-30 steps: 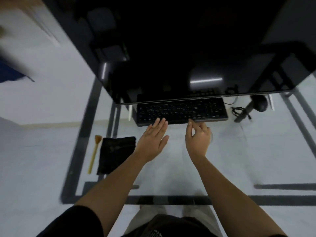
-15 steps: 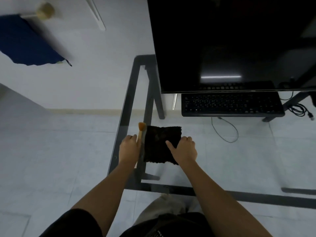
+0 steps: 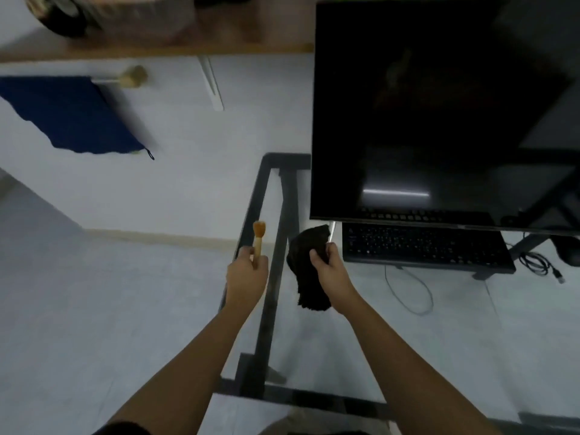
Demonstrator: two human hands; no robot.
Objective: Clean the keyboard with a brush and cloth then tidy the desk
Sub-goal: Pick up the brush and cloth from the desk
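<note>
Both hands are full here: the left hand (image 3: pixel 246 274) has its fingers wrapped round the handle of the little wooden brush (image 3: pixel 258 235), bristles poking up past the knuckles, over the left edge of the glass desk (image 3: pixel 314 395). The right hand (image 3: pixel 329 265) is clenched on the black cloth (image 3: pixel 306 255), which bunches out above the fingers and hangs below the palm, just left of the keyboard (image 3: pixel 423 244). That keyboard sits flat on the desk under the dark monitor (image 3: pixel 439 105), well right of the brush.
</note>
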